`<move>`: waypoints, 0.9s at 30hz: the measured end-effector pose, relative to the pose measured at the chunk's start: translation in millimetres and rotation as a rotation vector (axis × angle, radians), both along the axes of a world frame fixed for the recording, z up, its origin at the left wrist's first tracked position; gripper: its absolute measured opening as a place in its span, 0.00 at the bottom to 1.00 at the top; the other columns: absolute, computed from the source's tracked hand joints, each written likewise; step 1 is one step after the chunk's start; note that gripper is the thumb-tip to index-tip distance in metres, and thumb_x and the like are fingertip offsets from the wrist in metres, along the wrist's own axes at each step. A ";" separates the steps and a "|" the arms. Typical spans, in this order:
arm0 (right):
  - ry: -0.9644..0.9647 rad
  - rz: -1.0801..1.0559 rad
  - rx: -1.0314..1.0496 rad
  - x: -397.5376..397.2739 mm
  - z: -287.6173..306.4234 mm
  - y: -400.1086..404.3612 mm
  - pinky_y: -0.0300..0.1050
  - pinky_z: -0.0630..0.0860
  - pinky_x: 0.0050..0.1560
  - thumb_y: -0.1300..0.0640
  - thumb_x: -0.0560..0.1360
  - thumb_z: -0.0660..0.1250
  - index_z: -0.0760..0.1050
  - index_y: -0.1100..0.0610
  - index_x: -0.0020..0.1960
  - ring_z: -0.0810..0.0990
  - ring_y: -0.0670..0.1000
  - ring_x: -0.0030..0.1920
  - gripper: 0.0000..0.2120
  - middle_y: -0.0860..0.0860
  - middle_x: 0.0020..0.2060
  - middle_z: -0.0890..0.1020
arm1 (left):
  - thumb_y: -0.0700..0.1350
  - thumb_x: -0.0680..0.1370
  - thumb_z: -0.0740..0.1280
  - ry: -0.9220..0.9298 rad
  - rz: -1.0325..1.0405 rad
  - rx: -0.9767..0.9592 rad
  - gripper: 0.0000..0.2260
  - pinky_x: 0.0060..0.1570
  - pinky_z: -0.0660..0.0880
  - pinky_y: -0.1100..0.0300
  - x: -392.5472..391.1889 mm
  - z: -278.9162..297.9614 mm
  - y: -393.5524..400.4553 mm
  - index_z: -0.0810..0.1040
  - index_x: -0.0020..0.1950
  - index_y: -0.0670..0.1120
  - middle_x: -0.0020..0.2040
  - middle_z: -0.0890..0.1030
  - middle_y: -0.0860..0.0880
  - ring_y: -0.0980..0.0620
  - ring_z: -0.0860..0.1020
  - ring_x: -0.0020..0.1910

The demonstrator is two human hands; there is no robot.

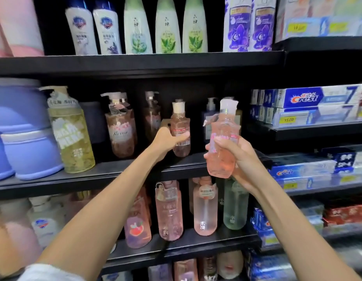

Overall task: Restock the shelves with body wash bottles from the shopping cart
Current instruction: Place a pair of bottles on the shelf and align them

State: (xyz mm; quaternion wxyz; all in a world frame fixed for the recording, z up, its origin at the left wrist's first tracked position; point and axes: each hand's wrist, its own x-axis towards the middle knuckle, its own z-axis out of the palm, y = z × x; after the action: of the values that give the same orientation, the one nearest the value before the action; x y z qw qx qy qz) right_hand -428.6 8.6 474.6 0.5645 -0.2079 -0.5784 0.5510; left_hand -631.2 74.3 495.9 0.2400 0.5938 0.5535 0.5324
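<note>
Two clear bottles of pink liquid are being held, one in each hand. The left hand (166,138) is being wrapped around the shelf bottle (180,128), which is standing upright near the front edge of the middle shelf (107,171). The right hand (235,157) is being clamped on the second bottle (222,142), which is being held upright in the air just in front of that shelf, right of the first. A brown pump bottle (121,126) and a yellow pump bottle (71,130) are standing to the left. Open shelf room is being left between the shelf bottle and a dark pump bottle (210,118) behind the right hand. Toothpaste boxes (306,98) are being kept on the right.
</note>
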 end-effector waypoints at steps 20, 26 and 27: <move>0.049 0.015 0.047 23.4 -9.7 49.3 0.46 0.80 0.44 0.52 0.69 0.70 0.73 0.60 0.60 0.84 0.57 0.44 0.22 0.53 0.42 0.83 | 0.38 0.71 0.75 0.072 0.063 0.045 0.29 0.57 0.77 0.47 -4.4 -4.2 63.9 0.70 0.71 0.45 0.55 0.81 0.45 0.49 0.79 0.53; 0.052 -0.010 0.047 28.0 -9.8 53.0 0.45 0.79 0.43 0.52 0.69 0.71 0.73 0.61 0.59 0.84 0.56 0.43 0.23 0.54 0.43 0.83 | 0.38 0.72 0.74 0.064 0.066 0.059 0.28 0.60 0.75 0.46 -11.2 -7.9 74.5 0.71 0.71 0.43 0.56 0.81 0.43 0.47 0.79 0.57; 0.050 -0.012 0.052 27.5 -9.7 53.2 0.45 0.79 0.43 0.51 0.69 0.71 0.73 0.61 0.59 0.84 0.56 0.43 0.23 0.53 0.42 0.82 | 0.38 0.72 0.74 0.071 0.064 0.066 0.28 0.60 0.75 0.46 -12.0 -8.3 75.2 0.71 0.71 0.43 0.57 0.80 0.43 0.46 0.79 0.58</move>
State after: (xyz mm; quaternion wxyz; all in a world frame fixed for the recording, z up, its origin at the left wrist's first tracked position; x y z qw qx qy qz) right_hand -401.2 61.8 464.8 0.5875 -0.1829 -0.5767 0.5375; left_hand -643.1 149.5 487.6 0.1835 0.6018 0.5625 0.5364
